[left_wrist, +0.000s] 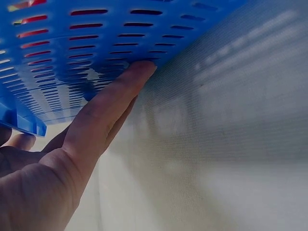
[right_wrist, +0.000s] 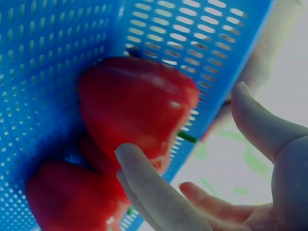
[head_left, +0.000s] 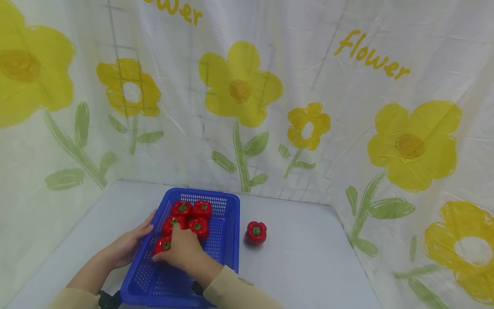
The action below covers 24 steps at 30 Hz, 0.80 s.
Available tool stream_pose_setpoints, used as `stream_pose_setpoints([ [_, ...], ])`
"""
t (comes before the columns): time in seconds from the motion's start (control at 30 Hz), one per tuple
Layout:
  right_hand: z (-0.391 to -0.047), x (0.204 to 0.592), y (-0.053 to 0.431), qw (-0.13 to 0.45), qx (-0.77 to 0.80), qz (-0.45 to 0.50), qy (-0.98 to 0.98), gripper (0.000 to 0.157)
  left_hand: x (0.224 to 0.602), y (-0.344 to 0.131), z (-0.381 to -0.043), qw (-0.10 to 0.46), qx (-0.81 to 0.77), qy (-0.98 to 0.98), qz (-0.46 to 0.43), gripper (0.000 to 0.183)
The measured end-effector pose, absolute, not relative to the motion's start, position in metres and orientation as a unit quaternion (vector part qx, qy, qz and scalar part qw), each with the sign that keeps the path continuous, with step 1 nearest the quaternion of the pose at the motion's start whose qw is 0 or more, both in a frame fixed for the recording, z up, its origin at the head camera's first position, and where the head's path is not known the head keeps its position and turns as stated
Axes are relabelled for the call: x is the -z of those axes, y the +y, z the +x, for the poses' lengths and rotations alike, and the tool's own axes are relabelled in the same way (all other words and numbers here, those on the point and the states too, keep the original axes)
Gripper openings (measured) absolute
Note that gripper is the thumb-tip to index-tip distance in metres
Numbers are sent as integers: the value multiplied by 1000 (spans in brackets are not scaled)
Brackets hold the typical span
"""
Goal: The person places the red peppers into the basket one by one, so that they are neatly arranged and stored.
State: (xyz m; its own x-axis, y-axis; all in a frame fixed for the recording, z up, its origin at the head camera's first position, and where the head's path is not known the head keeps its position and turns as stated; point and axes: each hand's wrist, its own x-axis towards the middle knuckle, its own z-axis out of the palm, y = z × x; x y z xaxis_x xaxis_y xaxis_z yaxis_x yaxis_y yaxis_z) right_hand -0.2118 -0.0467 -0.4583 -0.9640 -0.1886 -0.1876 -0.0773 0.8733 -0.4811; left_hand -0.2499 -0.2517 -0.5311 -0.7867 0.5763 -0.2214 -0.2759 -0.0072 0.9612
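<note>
A blue perforated plastic basket (head_left: 204, 191) stands on the table with several red bell peppers (head_left: 181, 209) grouped toward its far left. My left hand (head_left: 129, 244) lies along the outside of the basket's left wall. In the left wrist view its extended fingers (left_wrist: 103, 110) touch the slotted side. Inside the basket, my right hand (head_left: 187, 249) is over the nearest bell pepper (head_left: 160, 245), partly covering it. From the right wrist, thumb and fingers appear spread beside that pepper (right_wrist: 137, 103), fingertips close to its surface; whether they touch is unclear.
One more red bell pepper (head_left: 256, 233) sits on the white table (head_left: 301, 257), to the right of the basket. Behind the table hangs a white curtain (head_left: 173, 141) printed with yellow flowers. Dark straps (head_left: 109, 299) show near the wrists.
</note>
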Motion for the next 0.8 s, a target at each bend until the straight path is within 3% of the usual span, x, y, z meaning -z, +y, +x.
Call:
stream_pose_setpoints([
  [0.57, -207, 425, 12, 81, 335, -91, 934, 83, 528, -251, -249, 289, -694, 652, 100, 64],
  [0.8, -215, 421, 43, 21, 390, -73, 918, 73, 526, -249, -247, 288, -694, 652, 99, 65],
])
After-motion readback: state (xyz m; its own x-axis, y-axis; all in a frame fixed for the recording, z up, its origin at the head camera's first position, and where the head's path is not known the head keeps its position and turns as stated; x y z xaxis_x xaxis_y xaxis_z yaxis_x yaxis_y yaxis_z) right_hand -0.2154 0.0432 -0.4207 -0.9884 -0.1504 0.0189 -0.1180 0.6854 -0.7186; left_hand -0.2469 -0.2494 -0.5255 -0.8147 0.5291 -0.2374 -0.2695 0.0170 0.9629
